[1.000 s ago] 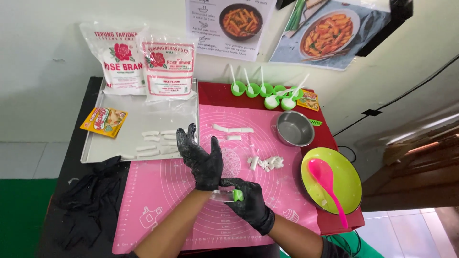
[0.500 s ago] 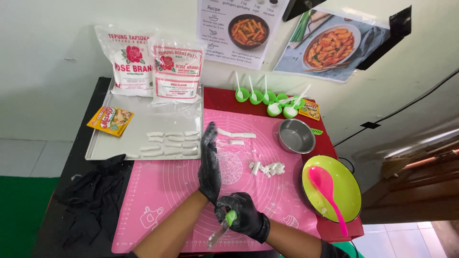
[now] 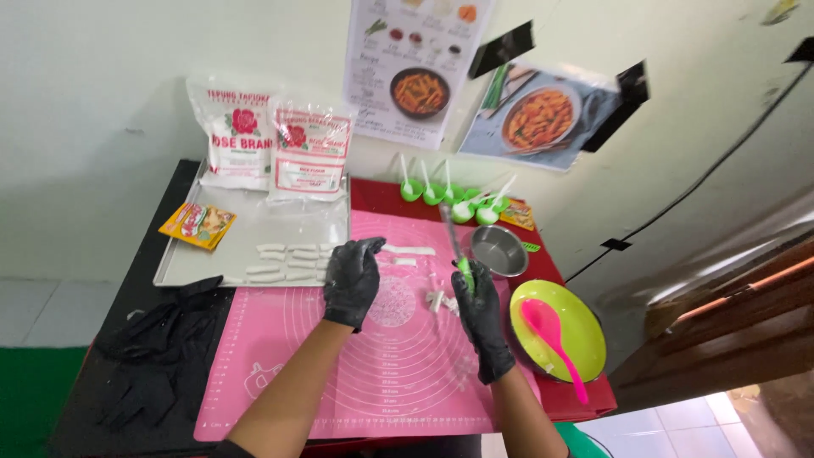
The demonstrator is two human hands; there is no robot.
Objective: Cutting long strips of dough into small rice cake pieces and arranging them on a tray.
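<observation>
Both my hands wear black gloves over a pink silicone mat [image 3: 381, 365]. My right hand [image 3: 483, 326] grips a knife [image 3: 452, 240] by its green handle, with the blade pointing up and away over the mat's right side. My left hand [image 3: 352, 280] hovers, fingers curled down, at the mat's upper left edge, next to the metal tray [image 3: 254, 229]. Small white dough pieces [image 3: 439, 301] lie on the mat between my hands. A longer dough strip [image 3: 411, 251] lies just beyond my left hand. Several cut dough sticks [image 3: 284, 263] lie in rows on the tray.
Two flour bags [image 3: 275, 148] stand at the tray's back, and a yellow sachet [image 3: 197, 225] lies on it. A small steel bowl [image 3: 498, 250], a green plate [image 3: 585, 339] with a pink spoon [image 3: 551, 335], and green measuring spoons [image 3: 449, 202] sit to the right. Black gloves [image 3: 157, 356] lie left.
My right hand rose from the mat's near edge and swung the knife upright to the right. My left hand moved left, away from the knife, toward the tray.
</observation>
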